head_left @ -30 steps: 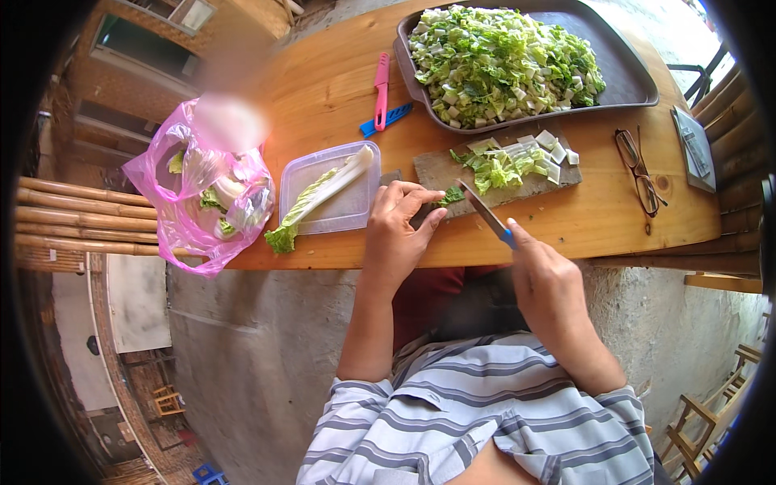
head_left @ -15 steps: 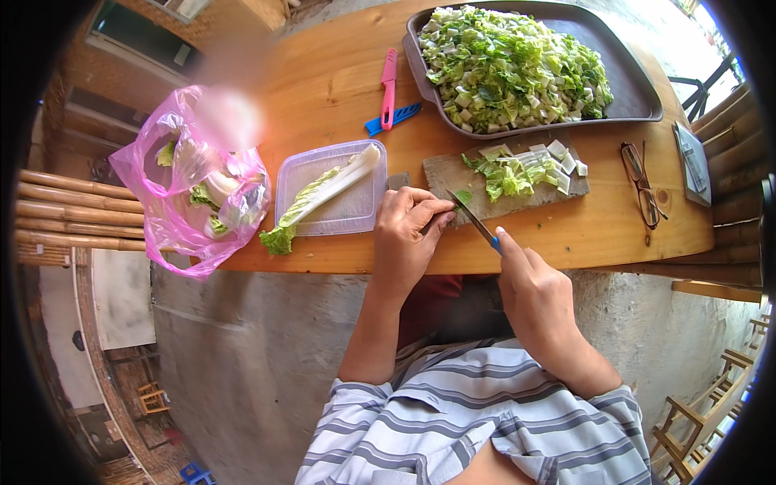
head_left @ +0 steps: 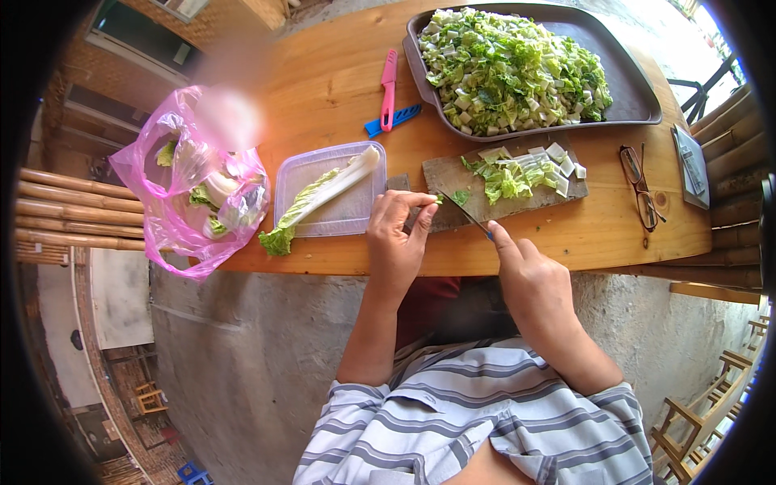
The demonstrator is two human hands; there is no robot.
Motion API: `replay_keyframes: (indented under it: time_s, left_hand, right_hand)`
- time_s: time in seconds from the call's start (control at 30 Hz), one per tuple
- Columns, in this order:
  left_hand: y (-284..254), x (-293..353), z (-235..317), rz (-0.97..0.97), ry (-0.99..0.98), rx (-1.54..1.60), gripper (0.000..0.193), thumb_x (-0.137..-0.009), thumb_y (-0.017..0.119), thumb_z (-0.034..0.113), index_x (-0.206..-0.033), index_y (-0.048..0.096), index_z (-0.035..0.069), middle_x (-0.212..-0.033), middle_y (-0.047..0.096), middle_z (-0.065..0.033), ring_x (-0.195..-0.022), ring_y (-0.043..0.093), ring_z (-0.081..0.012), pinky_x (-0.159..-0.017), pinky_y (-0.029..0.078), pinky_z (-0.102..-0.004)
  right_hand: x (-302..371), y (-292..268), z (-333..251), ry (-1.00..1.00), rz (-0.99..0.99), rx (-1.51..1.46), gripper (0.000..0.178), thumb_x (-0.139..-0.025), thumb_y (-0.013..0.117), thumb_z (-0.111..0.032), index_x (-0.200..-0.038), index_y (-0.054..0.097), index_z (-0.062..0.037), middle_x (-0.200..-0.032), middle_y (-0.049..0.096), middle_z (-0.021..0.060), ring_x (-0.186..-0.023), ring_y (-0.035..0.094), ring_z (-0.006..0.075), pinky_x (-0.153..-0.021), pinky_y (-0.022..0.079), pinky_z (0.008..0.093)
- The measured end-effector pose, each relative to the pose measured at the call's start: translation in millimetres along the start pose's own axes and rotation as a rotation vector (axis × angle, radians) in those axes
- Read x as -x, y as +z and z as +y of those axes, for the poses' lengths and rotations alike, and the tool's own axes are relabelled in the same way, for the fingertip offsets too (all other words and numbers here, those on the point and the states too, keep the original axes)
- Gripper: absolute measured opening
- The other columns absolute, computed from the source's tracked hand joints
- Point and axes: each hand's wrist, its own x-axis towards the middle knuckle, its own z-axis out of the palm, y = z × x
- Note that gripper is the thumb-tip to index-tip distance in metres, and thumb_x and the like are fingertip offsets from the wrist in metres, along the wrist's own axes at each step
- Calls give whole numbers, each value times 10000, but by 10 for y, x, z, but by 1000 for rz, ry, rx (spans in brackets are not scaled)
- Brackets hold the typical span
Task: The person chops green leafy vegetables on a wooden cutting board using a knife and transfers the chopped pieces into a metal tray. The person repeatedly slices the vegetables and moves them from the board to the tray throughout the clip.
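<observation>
My right hand grips a small knife, its dark blade angled up and left over the wooden cutting board. Between the thumb and forefinger of my left hand is a small green piece of leaf, close to the blade's tip. A bit of cut leaf lies on the board just right of that tip. Chopped napa cabbage, pale stem cubes and green strips, covers the board's right part. A long napa cabbage leaf rests across a clear plastic lid or tray left of my left hand.
A dark baking tray heaped with chopped cabbage stands at the back right. A pink knife and a blue sheath lie nearby. Eyeglasses are at right; a pink plastic bag with cabbage sits at the left edge.
My left hand has drawn slightly left and up, pinching the small leaf piece. The knife tip has shifted a little left. A cut bit of leaf now lies separately on the board.
</observation>
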Motion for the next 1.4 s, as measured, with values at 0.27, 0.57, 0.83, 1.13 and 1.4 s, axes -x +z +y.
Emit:
replay_keyframes:
  time_s: [0.27, 0.57, 0.83, 1.13, 1.4]
  left_hand:
    - [125, -24, 151, 32, 54, -172, 146, -839, 783, 102, -972, 736, 62, -914, 668, -64, -852, 594, -224, -774, 492, -344]
    - [207, -188, 195, -136, 125, -319, 133, -820, 787, 127, -915, 730, 54, -842, 631, -80, -829, 606, -262, -760, 509, -396]
    - [297, -1396, 265, -125, 217, -155, 130, -865, 746, 170, -862, 715, 44, -819, 685, -133, -742, 661, -252, -709, 519, -383]
    - [1016, -2487, 293, -365, 221, -284, 300, -940, 688, 268, -1200, 734, 126, -1066, 747, -145, -972, 717, -255, -866, 538, -382]
    - [414, -1681, 375, -511, -66, -216, 186, -885, 747, 210, -999, 759, 62, -884, 734, -88, -819, 679, -186, -766, 525, -322]
  right_hand:
    - [156, -244, 269, 157, 32, -517, 306, -925, 615, -19, -1230, 636, -17, -861, 679, 204, -743, 677, 373, -664, 533, 431]
    - [314, -428, 515, 327, 38, -604, 249, -949, 607, -30, -1191, 657, -2, -834, 679, 198, -725, 681, 331, -663, 521, 380]
    - [365, -492, 635, 345, 121, -681, 245, -947, 598, -15, -1181, 670, 11, -737, 619, 120, -640, 614, 203, -603, 478, 307]
    - [415, -607, 649, 406, 173, -715, 235, -951, 601, -27, -1170, 677, 9, -672, 585, 89, -575, 568, 145, -573, 459, 281]
    - [538, -576, 832, 490, 210, -798, 265, -962, 598, -37, -1211, 681, -5, -644, 543, 26, -582, 525, 72, -557, 428, 241]
